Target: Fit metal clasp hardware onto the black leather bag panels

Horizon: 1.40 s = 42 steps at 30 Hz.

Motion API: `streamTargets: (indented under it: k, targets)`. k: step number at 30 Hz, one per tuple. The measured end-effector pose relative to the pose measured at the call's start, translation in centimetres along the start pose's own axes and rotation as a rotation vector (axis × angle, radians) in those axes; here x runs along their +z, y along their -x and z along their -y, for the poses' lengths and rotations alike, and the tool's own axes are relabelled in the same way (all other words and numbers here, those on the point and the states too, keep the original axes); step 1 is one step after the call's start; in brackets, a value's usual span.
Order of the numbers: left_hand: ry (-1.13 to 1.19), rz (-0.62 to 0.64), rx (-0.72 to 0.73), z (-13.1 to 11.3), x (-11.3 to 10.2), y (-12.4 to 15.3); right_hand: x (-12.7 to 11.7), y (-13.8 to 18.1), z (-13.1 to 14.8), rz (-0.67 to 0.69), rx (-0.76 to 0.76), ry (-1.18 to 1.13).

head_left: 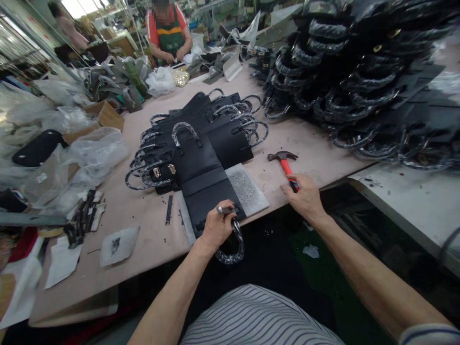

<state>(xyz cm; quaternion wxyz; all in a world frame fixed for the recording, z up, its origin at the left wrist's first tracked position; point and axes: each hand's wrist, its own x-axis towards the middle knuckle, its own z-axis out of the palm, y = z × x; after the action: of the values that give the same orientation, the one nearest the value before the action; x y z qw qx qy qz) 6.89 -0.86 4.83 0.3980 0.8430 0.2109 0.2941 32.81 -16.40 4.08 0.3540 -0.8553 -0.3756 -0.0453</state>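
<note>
My left hand is closed on a short metal punch, close to the near edge of a black bag panel. A plastic-wrapped handle hangs from that panel over the table's edge, and a second wrapped handle arches at its far end. Under the panel lies a pale, speckled slab. To the right, my right hand is wrapped round the grip of a claw hammer with a red and black handle. Its head is at or just above the tabletop; I cannot tell which.
More black panels with wrapped handles lie behind. A tall heap of them stands at the right. Plastic bags, black strips and a small white tray are at the left. A co-worker works across the table.
</note>
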Motion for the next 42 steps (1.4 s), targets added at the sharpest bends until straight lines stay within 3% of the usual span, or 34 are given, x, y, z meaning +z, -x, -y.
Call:
streamTargets:
  k: [3, 9, 16, 19, 23, 25, 27, 29, 32, 35, 42]
  targets:
    - [-0.022, 0.053, -0.020, -0.3, 0.0, -0.3, 0.5, -0.1, -0.1, 0.022, 0.040, 0.104]
    - [-0.034, -0.033, -0.007, -0.7, 0.2, 0.0, 1.0, -1.5, -1.7, 0.125, 0.111, 0.379]
    - [-0.149, 0.117, -0.052, -2.0, -0.1, -1.2, 1.0, -4.1, -2.9, 0.317, 0.291, 0.380]
    - [-0.122, 0.071, -0.075, -2.2, 0.0, -1.1, 0.7, -5.8, -3.0, 0.408, 0.362, 0.350]
    - [-0.099, 0.021, -0.082, -1.8, 0.5, -0.3, 0.1, -6.2, -2.6, 0.421, 0.346, 0.350]
    - [-0.041, -0.026, -0.060, -1.2, 0.6, 0.2, 0.0, -5.4, -1.4, 0.344, 0.261, 0.360]
    - [0.025, -0.072, -0.011, -0.5, 0.6, 0.6, 0.1, -4.2, 0.6, 0.213, 0.061, 0.298]
    - [0.038, -0.084, 0.065, 0.0, 0.5, 1.0, 0.6, -3.1, 3.5, 0.166, -0.174, 0.125]
    - [-0.031, -0.062, 0.144, 0.1, 0.6, 1.6, 1.9, -2.0, 8.0, 0.413, -0.351, -0.099]
    - [-0.092, -0.058, 0.140, -0.2, 0.8, 2.1, 3.5, -1.7, 10.9, 0.626, -0.352, -0.059]
    - [-0.136, -0.116, 0.144, -0.9, 1.1, 2.3, 5.5, -2.2, 11.6, 0.707, -0.318, 0.066]
